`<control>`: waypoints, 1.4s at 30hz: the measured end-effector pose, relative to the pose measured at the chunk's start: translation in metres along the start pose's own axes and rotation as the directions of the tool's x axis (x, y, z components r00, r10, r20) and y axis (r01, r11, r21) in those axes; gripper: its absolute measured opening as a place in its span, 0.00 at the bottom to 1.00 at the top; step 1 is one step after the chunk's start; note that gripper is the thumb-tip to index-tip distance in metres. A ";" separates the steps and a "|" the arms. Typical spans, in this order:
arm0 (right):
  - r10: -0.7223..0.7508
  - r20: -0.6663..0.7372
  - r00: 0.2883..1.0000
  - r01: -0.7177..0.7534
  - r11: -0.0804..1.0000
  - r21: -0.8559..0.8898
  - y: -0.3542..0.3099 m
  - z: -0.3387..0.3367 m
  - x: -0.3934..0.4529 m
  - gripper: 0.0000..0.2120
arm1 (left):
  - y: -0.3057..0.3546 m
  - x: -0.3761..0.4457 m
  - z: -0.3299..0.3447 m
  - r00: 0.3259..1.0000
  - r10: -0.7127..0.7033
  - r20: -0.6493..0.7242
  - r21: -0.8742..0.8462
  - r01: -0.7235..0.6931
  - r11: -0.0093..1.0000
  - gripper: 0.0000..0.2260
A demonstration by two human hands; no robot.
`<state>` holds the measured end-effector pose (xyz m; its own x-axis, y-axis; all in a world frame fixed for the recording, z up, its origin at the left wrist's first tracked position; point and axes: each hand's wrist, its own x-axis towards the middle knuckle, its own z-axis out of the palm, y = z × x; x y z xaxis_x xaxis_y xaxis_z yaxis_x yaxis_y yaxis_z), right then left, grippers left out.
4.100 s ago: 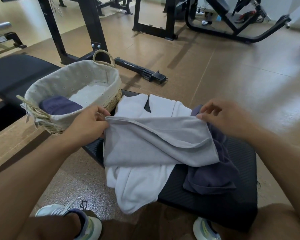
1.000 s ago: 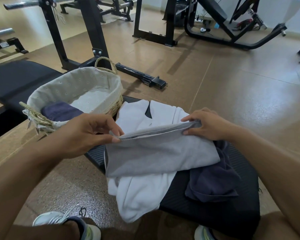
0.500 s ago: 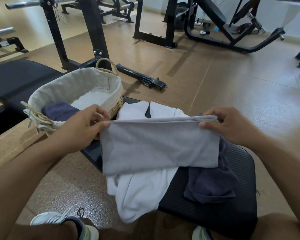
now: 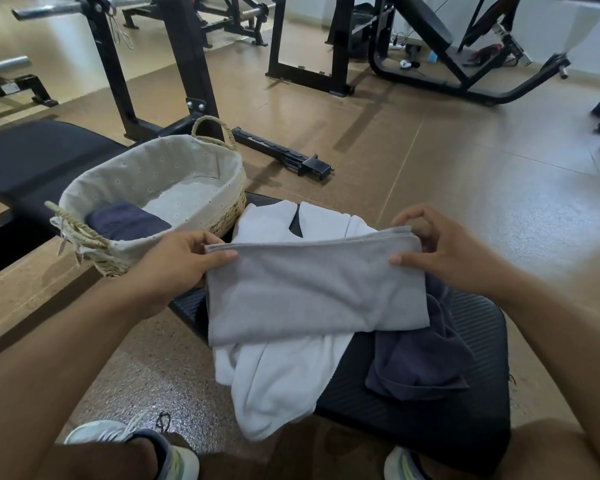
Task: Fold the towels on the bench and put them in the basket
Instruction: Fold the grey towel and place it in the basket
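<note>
Gym room, tan speckled floor (image 4: 482, 188) with seam lines, glossy patches at right. Black steel rack frames (image 4: 187, 64) and machine bases stand along the far side; a loose black bar (image 4: 284, 155) lies on the floor behind the basket.

Work surface: black ribbed bench pad (image 4: 465, 403), seen from its near end. A second black bench (image 4: 32, 157) sits at far left.

Grey towel (image 4: 309, 289), folded into a rectangle, held over the pad by its upper edge. Left hand (image 4: 174, 265) pinches the upper left corner, thumb on top, other fingers hidden behind the cloth. Right hand (image 4: 444, 251) pinches the upper right corner between thumb and curled fingers. The lower edge rests on a crumpled white towel (image 4: 278, 386), which hangs over the pad's near left edge. Dark purple towel (image 4: 420, 362) lies bunched just right, partly under the grey one.

Woven basket (image 4: 187, 168) with pale cloth liner stands at the pad's far left, touching the white towel. Inside, at its near end, one folded dark towel (image 4: 125, 221).

Two light sneakers (image 4: 125, 441) at bottom edge.
</note>
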<state>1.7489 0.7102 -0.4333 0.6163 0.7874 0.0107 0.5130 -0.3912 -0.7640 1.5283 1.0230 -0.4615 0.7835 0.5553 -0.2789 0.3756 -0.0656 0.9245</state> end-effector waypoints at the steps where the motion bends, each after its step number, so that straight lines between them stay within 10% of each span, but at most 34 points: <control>1: -0.010 -0.022 1.000 0.010 1.000 -0.004 0.000 0.000 0.000 0.19 | 0.000 -0.001 0.001 1.000 0.010 -0.005 0.010 -0.010 1.000 0.07; 23: -0.008 -0.006 1.000 0.007 0.992 -0.122 0.007 -0.005 0.001 0.14 | 0.006 -0.007 -0.004 0.971 0.225 -0.086 0.352 -0.182 0.918 0.08; 42: 0.221 -0.250 0.943 -0.181 0.968 0.171 -0.001 0.000 0.000 0.10 | 0.002 -0.002 -0.008 0.989 0.132 -0.062 0.188 -0.118 0.975 0.11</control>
<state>1.7480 0.7105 -0.4330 0.8436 0.5370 0.0027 0.2828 -0.4398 -0.8524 1.5236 1.0289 -0.4572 0.7940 0.5922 -0.1377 0.3668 -0.2859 0.8853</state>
